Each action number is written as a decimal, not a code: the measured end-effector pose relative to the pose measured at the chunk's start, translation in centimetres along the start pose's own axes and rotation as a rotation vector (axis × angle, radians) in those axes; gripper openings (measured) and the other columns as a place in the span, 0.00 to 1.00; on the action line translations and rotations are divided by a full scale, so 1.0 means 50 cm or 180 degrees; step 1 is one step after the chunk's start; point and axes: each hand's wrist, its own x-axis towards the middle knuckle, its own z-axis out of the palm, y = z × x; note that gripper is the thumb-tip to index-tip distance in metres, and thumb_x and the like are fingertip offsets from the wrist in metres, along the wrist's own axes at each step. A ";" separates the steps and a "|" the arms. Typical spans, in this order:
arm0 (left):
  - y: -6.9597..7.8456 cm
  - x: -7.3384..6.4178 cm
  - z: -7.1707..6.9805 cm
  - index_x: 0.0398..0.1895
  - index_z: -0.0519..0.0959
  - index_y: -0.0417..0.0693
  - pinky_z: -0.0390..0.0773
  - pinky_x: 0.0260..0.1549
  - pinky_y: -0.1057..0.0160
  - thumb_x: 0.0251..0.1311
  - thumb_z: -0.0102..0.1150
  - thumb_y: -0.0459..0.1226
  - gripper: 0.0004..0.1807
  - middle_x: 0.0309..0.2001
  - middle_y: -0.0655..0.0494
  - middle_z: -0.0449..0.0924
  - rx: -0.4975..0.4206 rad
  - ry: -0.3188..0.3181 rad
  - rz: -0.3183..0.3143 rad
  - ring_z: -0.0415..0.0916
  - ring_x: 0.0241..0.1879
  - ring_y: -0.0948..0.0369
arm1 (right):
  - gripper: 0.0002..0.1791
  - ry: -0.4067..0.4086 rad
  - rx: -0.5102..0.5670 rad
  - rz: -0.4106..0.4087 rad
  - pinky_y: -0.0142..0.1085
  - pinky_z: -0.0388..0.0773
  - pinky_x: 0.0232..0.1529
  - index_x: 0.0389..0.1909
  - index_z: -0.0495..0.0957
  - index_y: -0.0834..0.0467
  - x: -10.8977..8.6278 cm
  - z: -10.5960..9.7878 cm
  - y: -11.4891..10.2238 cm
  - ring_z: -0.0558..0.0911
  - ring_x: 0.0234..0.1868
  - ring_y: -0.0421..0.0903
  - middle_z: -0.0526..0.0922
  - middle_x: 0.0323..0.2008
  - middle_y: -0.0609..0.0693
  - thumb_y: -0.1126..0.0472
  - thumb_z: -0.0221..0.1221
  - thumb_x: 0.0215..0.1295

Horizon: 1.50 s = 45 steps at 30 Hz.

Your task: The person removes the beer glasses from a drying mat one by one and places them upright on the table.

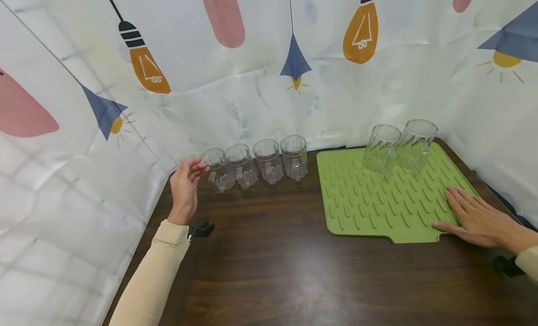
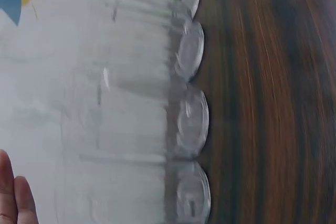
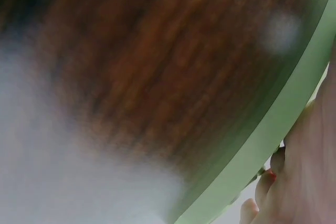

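Four mugs (image 1: 268, 162) along back edge of table (image 1: 269, 251); left hand (image 1: 185, 188), fingers loose, near leftmost. Right hand (image 1: 483, 218) flat on right edge of mat (image 1: 365, 202). Wide stretch before mugs.

Left arm (image 1: 153, 274), one: pale-sleeved, stretched forward. Left hand (image 1: 185, 186), one: raised, fingers (image 1: 195, 169) loosely bent, tips leaning inward to the person's right. Right arm (image 1: 530, 261), one: pale-sleeved, only the cuff end within my sight. Right hand (image 1: 482, 218), one: laid flat, palm down, fingers nearly straight and close together, thumb (image 1: 446, 226) spread apart from them
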 end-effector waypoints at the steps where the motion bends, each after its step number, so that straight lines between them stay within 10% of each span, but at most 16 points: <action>1: 0.001 -0.003 0.008 0.51 0.81 0.39 0.84 0.53 0.64 0.79 0.42 0.54 0.28 0.36 0.58 0.86 0.0025 -0.0039 0.0042 0.86 0.39 0.62 | 0.63 -0.0009 0.0006 0.0001 0.74 0.41 0.74 0.79 0.33 0.74 0.001 -0.001 0.001 0.33 0.80 0.75 0.34 0.79 0.79 0.29 0.50 0.73; 25: -0.018 -0.063 0.282 0.56 0.78 0.28 0.83 0.57 0.64 0.83 0.41 0.42 0.24 0.38 0.63 0.85 0.0558 -0.1360 0.0598 0.85 0.42 0.67 | 0.61 -0.0066 0.0050 0.0002 0.75 0.42 0.73 0.80 0.34 0.73 -0.004 -0.001 0.002 0.36 0.81 0.75 0.35 0.80 0.77 0.28 0.48 0.74; 33: -0.040 -0.089 0.358 0.58 0.78 0.31 0.80 0.64 0.53 0.82 0.43 0.39 0.20 0.48 0.30 0.81 0.0826 -0.1834 0.0432 0.84 0.50 0.49 | 0.58 -0.0090 0.0178 -0.0117 0.71 0.29 0.78 0.81 0.34 0.71 -0.002 -0.006 0.005 0.34 0.82 0.73 0.35 0.80 0.76 0.31 0.48 0.76; 45: -0.069 -0.121 0.462 0.62 0.76 0.37 0.79 0.66 0.51 0.82 0.45 0.38 0.18 0.51 0.33 0.80 0.0746 -0.2346 0.0291 0.80 0.56 0.40 | 0.58 -0.0058 0.0145 -0.0154 0.71 0.29 0.79 0.81 0.34 0.72 -0.003 -0.006 0.005 0.34 0.82 0.72 0.36 0.80 0.76 0.32 0.49 0.76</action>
